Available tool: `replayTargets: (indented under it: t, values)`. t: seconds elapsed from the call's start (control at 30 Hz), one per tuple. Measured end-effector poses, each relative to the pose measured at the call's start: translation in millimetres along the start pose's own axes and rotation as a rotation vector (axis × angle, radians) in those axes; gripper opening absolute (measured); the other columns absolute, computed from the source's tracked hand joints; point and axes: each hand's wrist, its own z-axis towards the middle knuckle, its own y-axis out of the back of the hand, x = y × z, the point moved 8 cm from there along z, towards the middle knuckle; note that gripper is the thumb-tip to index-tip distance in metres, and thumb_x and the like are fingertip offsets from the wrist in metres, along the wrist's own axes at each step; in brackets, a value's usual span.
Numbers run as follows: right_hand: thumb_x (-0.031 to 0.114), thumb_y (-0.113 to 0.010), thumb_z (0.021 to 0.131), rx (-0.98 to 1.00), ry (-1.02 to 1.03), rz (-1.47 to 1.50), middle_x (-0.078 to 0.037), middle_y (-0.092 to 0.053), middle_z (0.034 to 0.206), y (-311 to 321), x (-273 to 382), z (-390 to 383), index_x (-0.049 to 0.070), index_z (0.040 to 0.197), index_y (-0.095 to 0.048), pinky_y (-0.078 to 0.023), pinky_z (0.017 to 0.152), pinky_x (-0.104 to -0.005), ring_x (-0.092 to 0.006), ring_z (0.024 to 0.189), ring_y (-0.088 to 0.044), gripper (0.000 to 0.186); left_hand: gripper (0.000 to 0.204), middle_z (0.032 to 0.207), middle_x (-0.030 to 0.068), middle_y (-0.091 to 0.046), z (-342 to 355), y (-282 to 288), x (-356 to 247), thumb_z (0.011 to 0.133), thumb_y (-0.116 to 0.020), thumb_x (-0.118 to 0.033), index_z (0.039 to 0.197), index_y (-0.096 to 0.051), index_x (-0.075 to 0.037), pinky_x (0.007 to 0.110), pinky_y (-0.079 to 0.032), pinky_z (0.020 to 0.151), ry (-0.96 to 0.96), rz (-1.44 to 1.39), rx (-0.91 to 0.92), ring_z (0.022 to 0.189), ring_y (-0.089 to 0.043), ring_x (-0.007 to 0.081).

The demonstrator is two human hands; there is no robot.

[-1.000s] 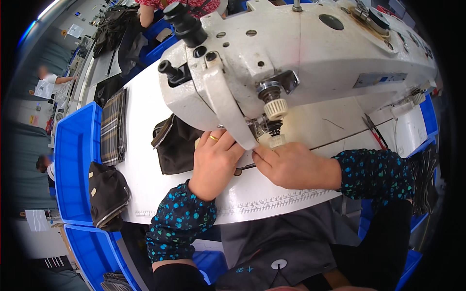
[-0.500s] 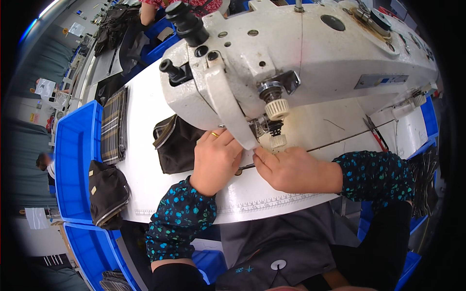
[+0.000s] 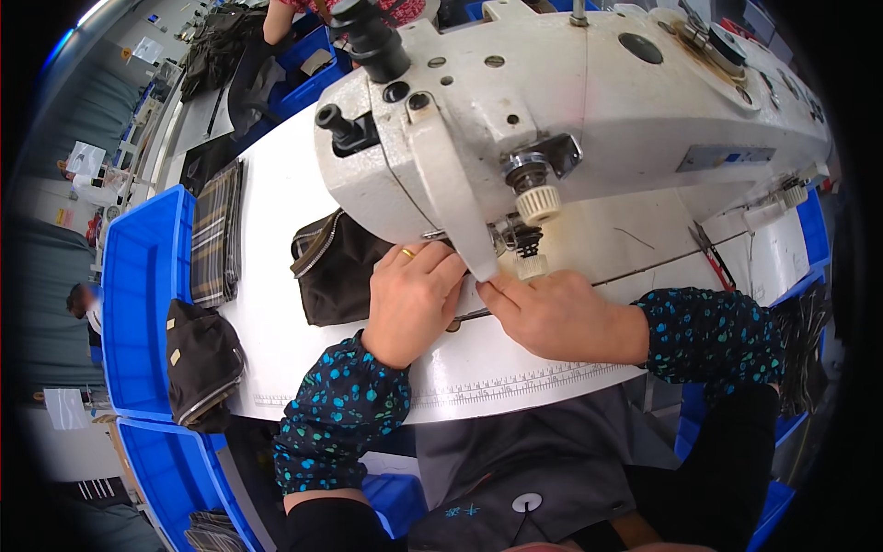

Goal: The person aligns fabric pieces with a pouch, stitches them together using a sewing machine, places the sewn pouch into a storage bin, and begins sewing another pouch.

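Observation:
A white sewing machine [image 3: 570,120] stands over the worktable, its long lever [image 3: 451,193] reaching down between my hands. My left hand [image 3: 414,304], a ring on one finger, is closed with bent fingers on the right edge of a dark brown zippered pouch [image 3: 340,281]. Part of the pouch lies hidden beneath the machine head. My right hand [image 3: 561,317] is pinched beside the lever's lower tip, its fingertips close to those of the left. Whatever sits in that pinch is covered by the fingers. The needle is out of sight behind the lever and hands.
Another dark pouch [image 3: 202,363] and folded plaid fabric [image 3: 216,235] lie at the table's left. Blue bins [image 3: 143,304] flank that side. Red-handled snips [image 3: 713,258] rest at the right. A printed ruler [image 3: 524,382] follows the front edge. Beyond the machine sits another person [image 3: 395,11].
The machine appears slightly farther right and lower in the picture, as the view has shifted. Both hands keep nearly the same position and grip.

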Motion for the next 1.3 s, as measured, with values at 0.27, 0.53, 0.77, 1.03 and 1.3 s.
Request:
replayTargets:
  t: [0.27,0.53,0.77,1.03,1.3]
  values:
    - [0.013,-0.07,0.08,0.07,-0.062,0.112,-0.004,-0.065,0.091,-7,-3,1,0.002,0.111,-0.071,-0.045,0.042,-0.0321,-0.0166,0.05,-0.059,0.033,0.025,0.085,0.0035,-0.066,1,3,-3,0.075,-0.075,-0.003,0.098,-0.074,-0.012,0.039,-0.049,0.074,-0.044,0.009,-0.032,0.083,-0.065,0.0272]
    - [0.01,-0.065,0.078,0.005,-0.044,0.097,-0.007,-0.062,0.075,0,-1,4,-0.003,0.106,-0.067,-0.048,0.042,-0.0331,-0.0188,0.055,-0.064,0.031,0.027,0.087,0.0019,-0.068,1,1,-6,0.068,-0.073,-0.008,0.095,-0.075,-0.01,0.037,-0.052,0.077,-0.066,0.057,-0.018,0.085,-0.066,0.0245]
    - [0.012,-0.065,0.077,-0.001,-0.054,0.065,-0.004,-0.06,0.068,-1,-6,9,-0.001,0.103,-0.068,-0.047,0.042,-0.0325,-0.0172,0.054,-0.063,0.028,0.021,0.085,0.0024,-0.068,5,-7,6,0.077,-0.076,-0.004,0.096,-0.077,-0.012,0.039,-0.048,0.067,-0.052,0.164,-0.045,0.074,-0.065,0.0248]
    - [0.011,-0.065,0.076,-0.02,-0.051,0.095,-0.004,-0.06,0.069,-3,-7,6,0.004,0.091,-0.064,-0.048,0.044,-0.0338,-0.0192,0.056,-0.066,0.016,0.028,0.09,0.0019,-0.069,2,-7,4,0.076,-0.075,-0.005,0.102,-0.078,-0.014,0.038,-0.049,0.072,-0.053,0.199,-0.01,0.076,-0.065,0.0251]
    - [0.011,-0.065,0.076,-0.003,-0.042,0.087,-0.003,-0.06,0.069,-2,-9,8,0.002,0.096,-0.066,-0.048,0.044,-0.0331,-0.0181,0.057,-0.066,0.021,0.03,0.09,0.0004,-0.069,3,-7,7,0.075,-0.074,-0.006,0.104,-0.078,-0.015,0.039,-0.048,0.073,-0.045,0.206,-0.017,0.077,-0.064,0.0245]
